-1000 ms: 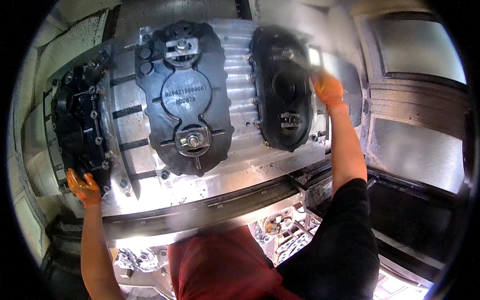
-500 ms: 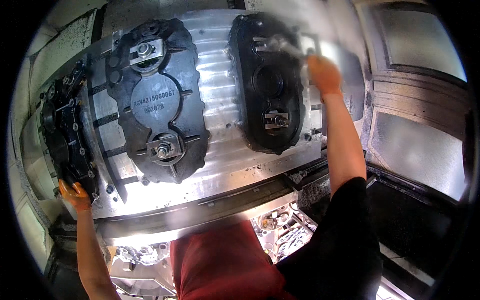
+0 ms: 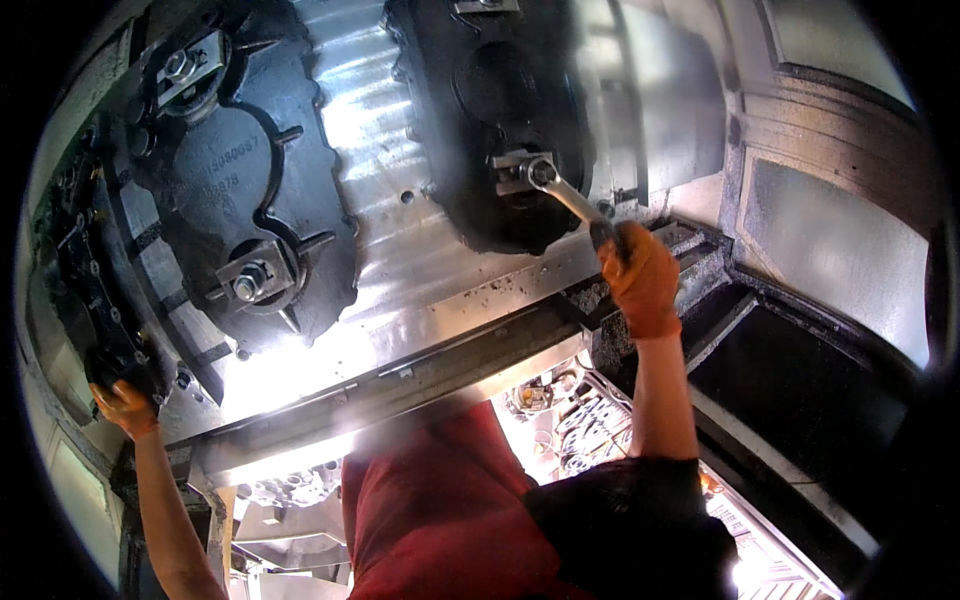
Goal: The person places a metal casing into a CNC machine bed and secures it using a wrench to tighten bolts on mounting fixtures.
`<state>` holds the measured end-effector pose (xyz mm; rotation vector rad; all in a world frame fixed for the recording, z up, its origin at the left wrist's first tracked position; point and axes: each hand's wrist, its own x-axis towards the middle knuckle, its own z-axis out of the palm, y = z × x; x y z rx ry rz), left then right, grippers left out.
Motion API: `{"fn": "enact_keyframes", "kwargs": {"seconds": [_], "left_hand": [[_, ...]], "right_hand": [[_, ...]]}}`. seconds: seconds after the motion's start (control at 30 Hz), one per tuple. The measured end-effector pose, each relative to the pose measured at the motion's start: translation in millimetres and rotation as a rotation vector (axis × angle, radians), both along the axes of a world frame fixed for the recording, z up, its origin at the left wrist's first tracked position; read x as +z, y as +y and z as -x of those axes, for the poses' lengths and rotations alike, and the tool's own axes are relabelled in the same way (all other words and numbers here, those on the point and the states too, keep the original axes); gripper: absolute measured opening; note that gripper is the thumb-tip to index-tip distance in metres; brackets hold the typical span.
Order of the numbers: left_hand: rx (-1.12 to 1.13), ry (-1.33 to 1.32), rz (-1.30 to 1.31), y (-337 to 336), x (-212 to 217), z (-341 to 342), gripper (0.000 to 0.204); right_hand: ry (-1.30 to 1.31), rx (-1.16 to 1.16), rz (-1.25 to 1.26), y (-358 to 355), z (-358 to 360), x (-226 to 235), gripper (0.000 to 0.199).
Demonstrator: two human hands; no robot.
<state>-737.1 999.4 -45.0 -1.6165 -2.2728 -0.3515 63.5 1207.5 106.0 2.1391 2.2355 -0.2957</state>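
Observation:
My right hand, in an orange glove, is closed around a wrench. The wrench's ring end sits at the nut on the lower clamp of the right black cover casting. At the far left, my left hand, also gloved in orange, rests with fingers apart against the lower end of another black casting. Between them lies a large black casting with two bolted clamps, the lower clamp nearer to me.
The castings sit on a ribbed metal fixture plate. A metal ledge runs along its near side. Machine walls with a pale panel stand at the right. Below the ledge, several metal parts lie in bright light.
My right hand has come down from the right casting's upper clamp to its lower one, with the wrench now at the nut. The view has shifted; my left hand stays at the left casting.

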Motion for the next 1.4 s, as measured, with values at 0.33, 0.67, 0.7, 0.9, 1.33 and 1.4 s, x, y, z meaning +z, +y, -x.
{"fn": "enact_keyframes", "kwargs": {"seconds": [0.33, 0.67, 0.7, 0.9, 1.33, 1.4], "left_hand": [[0.044, -0.071, 0.008, 19, 12, -27, 0.047], [-0.061, 0.044, -0.133, 41, 37, -68, 0.049], [-0.071, 0.023, -0.113, 35, 35, -74, 0.050], [-0.001, -0.066, -0.123, 39, 40, -80, 0.049], [-0.044, -0.065, -0.236, 46, 31, -76, 0.047], [-0.045, -0.063, -0.244, 42, 31, -73, 0.047]], "right_hand": [[-0.152, -0.190, 0.063, 3, 20, -8, 0.038], [0.587, -0.201, -0.095, 1, -25, 0, 0.027], [0.581, -0.292, -0.053, -4, -13, 4, 0.026], [0.422, 0.126, 0.119, -44, 182, 21, 0.032], [0.052, 0.376, 0.239, -1, 222, 23, 0.021], [0.192, 0.369, 0.389, 0, 232, 18, 0.020]]}}
